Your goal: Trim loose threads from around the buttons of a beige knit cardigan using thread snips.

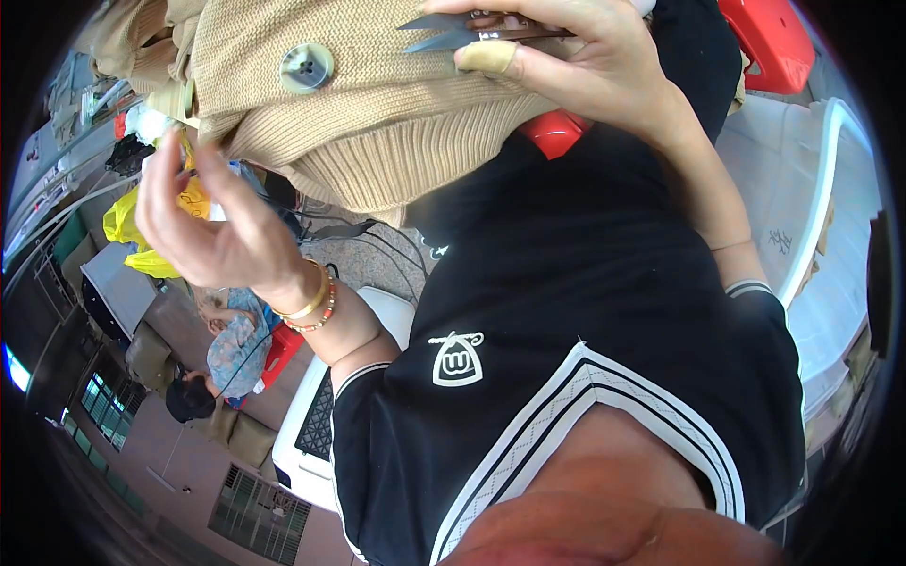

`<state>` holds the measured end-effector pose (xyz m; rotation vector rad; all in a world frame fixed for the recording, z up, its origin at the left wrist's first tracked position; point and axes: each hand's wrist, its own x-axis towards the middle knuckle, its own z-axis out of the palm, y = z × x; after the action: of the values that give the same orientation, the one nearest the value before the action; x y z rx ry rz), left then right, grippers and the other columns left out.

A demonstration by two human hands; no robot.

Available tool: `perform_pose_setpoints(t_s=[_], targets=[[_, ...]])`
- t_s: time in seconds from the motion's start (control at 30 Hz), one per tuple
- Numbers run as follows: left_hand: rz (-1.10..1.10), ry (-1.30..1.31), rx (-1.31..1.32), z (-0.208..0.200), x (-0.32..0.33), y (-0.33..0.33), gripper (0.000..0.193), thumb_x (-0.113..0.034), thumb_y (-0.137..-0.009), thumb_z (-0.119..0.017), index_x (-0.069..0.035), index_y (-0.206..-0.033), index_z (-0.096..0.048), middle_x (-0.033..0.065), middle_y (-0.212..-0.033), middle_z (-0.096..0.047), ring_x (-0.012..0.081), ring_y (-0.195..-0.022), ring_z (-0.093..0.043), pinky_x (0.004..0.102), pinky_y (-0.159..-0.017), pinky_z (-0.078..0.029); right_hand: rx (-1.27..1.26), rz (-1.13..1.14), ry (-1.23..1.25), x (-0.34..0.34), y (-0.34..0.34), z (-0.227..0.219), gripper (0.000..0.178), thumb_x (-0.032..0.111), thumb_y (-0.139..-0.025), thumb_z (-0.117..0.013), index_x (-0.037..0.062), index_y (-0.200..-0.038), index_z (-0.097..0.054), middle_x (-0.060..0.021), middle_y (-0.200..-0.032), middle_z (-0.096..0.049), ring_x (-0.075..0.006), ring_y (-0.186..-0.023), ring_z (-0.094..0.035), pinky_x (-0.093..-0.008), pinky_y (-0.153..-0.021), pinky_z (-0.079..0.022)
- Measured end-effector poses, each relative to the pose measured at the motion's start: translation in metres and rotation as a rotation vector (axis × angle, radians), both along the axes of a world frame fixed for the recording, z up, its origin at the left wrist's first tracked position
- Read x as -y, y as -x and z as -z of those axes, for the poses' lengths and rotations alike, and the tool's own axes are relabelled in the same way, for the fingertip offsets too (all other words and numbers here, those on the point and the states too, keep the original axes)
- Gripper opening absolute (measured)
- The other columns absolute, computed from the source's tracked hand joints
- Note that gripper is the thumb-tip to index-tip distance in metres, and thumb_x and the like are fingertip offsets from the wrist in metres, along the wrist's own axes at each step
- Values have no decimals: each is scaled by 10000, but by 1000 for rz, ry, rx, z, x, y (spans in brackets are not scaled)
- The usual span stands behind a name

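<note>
A tan knitted cardigan (368, 113) with a ribbed band lies across my lap. A large marbled button (306, 68) sits on its front. My right hand (604, 66) rests over the knit, closed around small thread snips (444, 34) whose dark blades point left, slightly apart. A yellowish covering (488, 58) wraps the tip of its thumb. My left hand (212, 222) is raised off the cardigan, below and left of the button. Its fingertips are smeared by motion, so whether it pinches anything cannot be made out.
A white plastic tub (802, 189) stands at my right, beside a red stool (774, 42). On the left are yellow plastic bags (127, 226), dark cables (349, 229) and a white case with a dark grille (316, 429). Another person in a floral shirt (238, 344) sits farther off.
</note>
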<state>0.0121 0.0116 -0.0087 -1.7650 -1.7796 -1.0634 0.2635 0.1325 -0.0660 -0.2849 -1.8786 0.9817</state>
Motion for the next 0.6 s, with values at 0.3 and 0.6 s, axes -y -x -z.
perform_pose_setpoints(t_s=[0.3, 0.6], targets=[[202, 268, -218, -14, -22, -41, 352, -176, -712, -881, -172, -1051, -789, 54, -1118, -642, 192, -1039, -575, 304, -875, -465, 144, 27, 111, 11, -17, -30, 380, 48, -810, -753, -3, -1180, -681, -57, -794, -582, -170, -714, -543, -285, -656, -419], [336, 52, -239, 1, -13, -29, 199, -86, -731, -840, -108, -921, -782, 11, -939, -646, 158, -878, -618, 281, -734, -475, 113, 22, 87, 14, -14, -40, 356, 49, -807, -753, -11, -1151, -686, -69, -808, -603, -188, -723, -572, -287, -654, -437]])
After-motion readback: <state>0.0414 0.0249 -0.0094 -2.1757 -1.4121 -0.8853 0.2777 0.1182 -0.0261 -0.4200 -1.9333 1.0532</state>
